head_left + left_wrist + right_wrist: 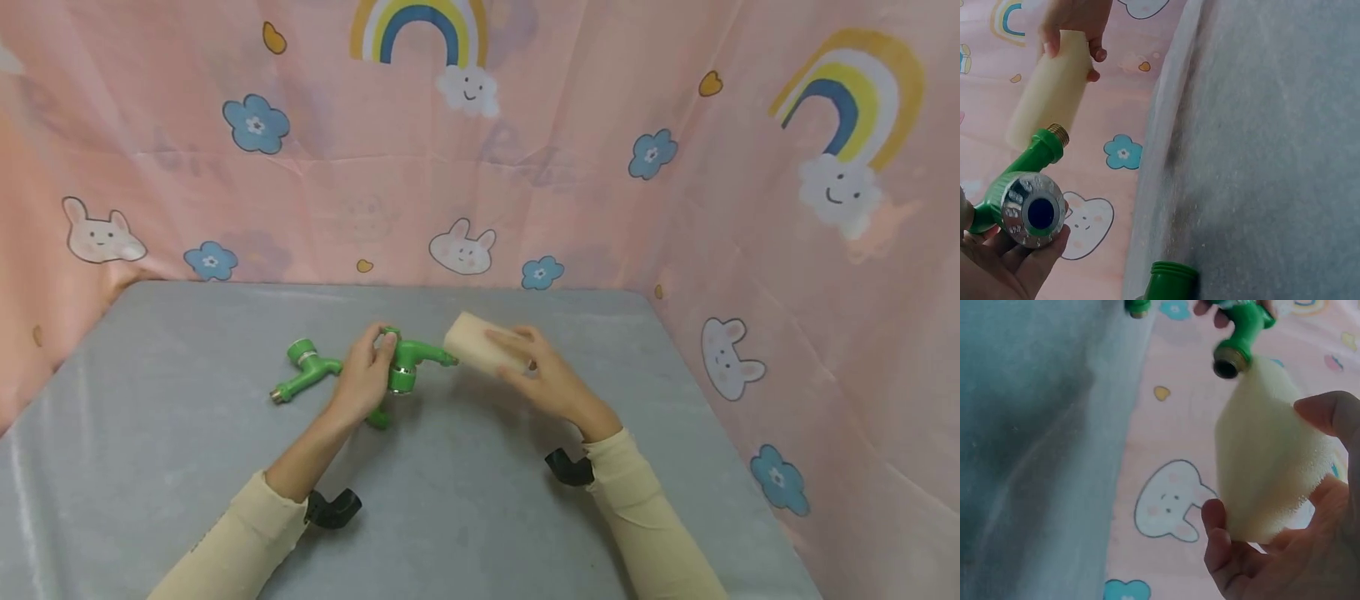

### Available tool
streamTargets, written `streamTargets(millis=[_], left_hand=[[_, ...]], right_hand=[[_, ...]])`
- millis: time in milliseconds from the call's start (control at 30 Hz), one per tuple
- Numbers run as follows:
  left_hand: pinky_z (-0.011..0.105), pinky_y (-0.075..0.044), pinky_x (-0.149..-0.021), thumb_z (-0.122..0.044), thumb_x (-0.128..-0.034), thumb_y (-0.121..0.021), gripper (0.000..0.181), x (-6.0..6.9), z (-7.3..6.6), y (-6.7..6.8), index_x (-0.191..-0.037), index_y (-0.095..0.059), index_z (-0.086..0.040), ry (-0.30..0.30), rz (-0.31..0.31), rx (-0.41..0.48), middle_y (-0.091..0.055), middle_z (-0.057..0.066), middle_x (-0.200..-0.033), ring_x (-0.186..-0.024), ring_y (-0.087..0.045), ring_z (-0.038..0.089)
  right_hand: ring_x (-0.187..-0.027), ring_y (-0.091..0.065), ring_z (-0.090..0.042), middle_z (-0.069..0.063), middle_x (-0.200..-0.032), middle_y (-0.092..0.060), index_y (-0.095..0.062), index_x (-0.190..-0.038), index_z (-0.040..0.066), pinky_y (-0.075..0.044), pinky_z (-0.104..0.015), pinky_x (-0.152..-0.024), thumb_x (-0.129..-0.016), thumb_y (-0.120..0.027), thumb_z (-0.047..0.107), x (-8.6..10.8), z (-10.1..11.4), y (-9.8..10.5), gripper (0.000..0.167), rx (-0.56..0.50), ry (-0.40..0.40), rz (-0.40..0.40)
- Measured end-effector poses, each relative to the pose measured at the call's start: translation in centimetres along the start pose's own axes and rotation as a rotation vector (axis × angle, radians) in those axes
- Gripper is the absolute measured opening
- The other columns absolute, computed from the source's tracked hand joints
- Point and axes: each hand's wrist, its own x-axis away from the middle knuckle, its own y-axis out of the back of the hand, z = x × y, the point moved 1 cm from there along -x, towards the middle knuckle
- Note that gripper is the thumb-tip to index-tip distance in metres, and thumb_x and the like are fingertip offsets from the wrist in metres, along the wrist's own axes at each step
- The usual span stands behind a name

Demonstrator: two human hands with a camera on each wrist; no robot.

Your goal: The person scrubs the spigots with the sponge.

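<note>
My left hand (pixel 363 379) grips a green tap (pixel 408 354) above the table, its threaded brass end pointing right. In the left wrist view the tap's round silver collar (pixel 1035 209) faces the camera. A pale yellow sponge (pixel 483 343) is held between the thumb and fingers of my right hand (pixel 551 379). The sponge's near end is close to the tap's threaded end; in the right wrist view the sponge (pixel 1266 456) appears to meet it, but contact is hard to tell. Another green tap (pixel 303 375) lies on the table left of my left hand.
A green piece (pixel 378 418) shows on the table below my left hand, mostly hidden. The table is covered in grey cloth (pixel 465 500). Pink printed curtains (pixel 570 208) stand behind it and along the right side. Black curved mounts (pixel 335 508) sit at both wrists.
</note>
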Motion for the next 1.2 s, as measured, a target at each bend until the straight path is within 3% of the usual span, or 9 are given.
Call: streamTargets(millis=[100,267,367,500,600,767,933,1100,1200], left_hand=[[0.028,-0.055,-0.071,-0.028,-0.1126,-0.026,0.035,-0.1,0.2,-0.1,-0.126,-0.045,-0.002,-0.011,0.059,0.034,-0.072,0.025,-0.109,-0.086,-0.07,0.018],[0.03,-0.057,-0.078,-0.03,-0.1128,-0.022,0.037,0.0,0.5,-0.6,-0.13,-0.04,-0.002,0.019,0.191,0.155,-0.066,0.029,-0.118,-0.097,-0.069,0.024],[0.034,-0.057,-0.089,-0.022,-0.1116,-0.032,0.033,0.5,0.7,-1.1,-0.138,-0.035,-0.003,0.017,0.287,0.208,-0.061,0.03,-0.13,-0.114,-0.066,0.034],[0.041,-0.052,-0.101,-0.01,-0.1043,-0.052,0.045,1.0,0.8,-1.6,-0.145,-0.035,-0.001,-0.079,0.364,0.188,-0.053,0.029,-0.144,-0.131,-0.055,0.042],[0.038,-0.051,-0.099,-0.009,-0.1007,-0.06,0.054,0.9,0.7,-1.5,-0.148,-0.037,0.001,-0.126,0.358,0.169,-0.054,0.027,-0.144,-0.128,-0.056,0.042],[0.029,-0.052,-0.094,-0.011,-0.1015,-0.059,0.054,0.4,0.7,-0.8,-0.15,-0.039,0.0,-0.087,0.332,0.199,-0.056,0.025,-0.145,-0.131,-0.054,0.045],[0.037,-0.053,-0.1,-0.014,-0.1029,-0.059,0.045,0.1,0.8,-0.6,-0.145,-0.048,-0.002,-0.074,0.342,0.207,-0.057,0.024,-0.143,-0.132,-0.055,0.044],[0.035,-0.052,-0.103,-0.02,-0.1041,-0.058,0.049,0.1,0.7,-0.6,-0.149,-0.046,-0.003,-0.068,0.355,0.229,-0.053,0.021,-0.147,-0.124,-0.063,0.021],[0.039,-0.049,-0.108,-0.017,-0.1045,-0.056,0.048,0.1,0.7,-0.6,-0.148,-0.046,0.001,-0.067,0.338,0.265,-0.051,0.022,-0.149,-0.124,-0.062,0.018]], right_hand=[[-0.112,-0.054,-0.034,-0.022,-0.148,-0.043,-0.049,-0.151,0.021,-0.047,-0.038,-0.083,-0.1,-0.063,0.023,-0.1,0.2,0.0,0.053,0.006,0.026,-0.021],[-0.115,-0.054,-0.033,-0.02,-0.148,-0.045,-0.051,-0.15,0.022,-0.051,-0.044,-0.082,-0.098,-0.065,0.024,-0.2,1.5,-1.3,0.054,-0.046,0.104,-0.035],[-0.115,-0.053,-0.034,-0.022,-0.148,-0.043,-0.05,-0.15,0.02,-0.051,-0.042,-0.08,-0.099,-0.065,0.022,0.2,1.6,-2.1,0.054,-0.066,0.102,-0.038],[-0.112,-0.053,-0.033,-0.022,-0.149,-0.041,-0.05,-0.15,0.019,-0.047,-0.035,-0.078,-0.098,-0.065,0.02,0.7,1.4,-2.4,0.054,-0.081,0.069,-0.041],[-0.113,-0.053,-0.034,-0.023,-0.149,-0.04,-0.05,-0.15,0.018,-0.047,-0.035,-0.079,-0.099,-0.064,0.019,0.5,1.3,-1.9,0.054,-0.103,0.073,-0.029],[-0.119,-0.05,-0.037,-0.022,-0.152,-0.037,-0.05,-0.15,0.018,-0.045,-0.037,-0.083,-0.099,-0.062,0.017,0.1,0.4,-0.2,0.053,-0.111,0.028,-0.005],[-0.119,-0.051,-0.036,-0.02,-0.154,-0.037,-0.052,-0.149,0.019,-0.046,-0.038,-0.086,-0.098,-0.061,0.014,0.5,-0.2,0.9,0.053,-0.066,-0.027,-0.032],[-0.123,-0.05,-0.036,-0.018,-0.153,-0.039,-0.051,-0.15,0.022,-0.049,-0.044,-0.092,-0.097,-0.063,0.017,0.5,1.1,0.3,0.054,-0.118,0.069,-0.019],[-0.121,-0.051,-0.035,-0.018,-0.153,-0.04,-0.049,-0.151,0.021,-0.05,-0.044,-0.091,-0.098,-0.063,0.016,0.3,1.5,-0.2,0.055,-0.158,0.109,0.013]])
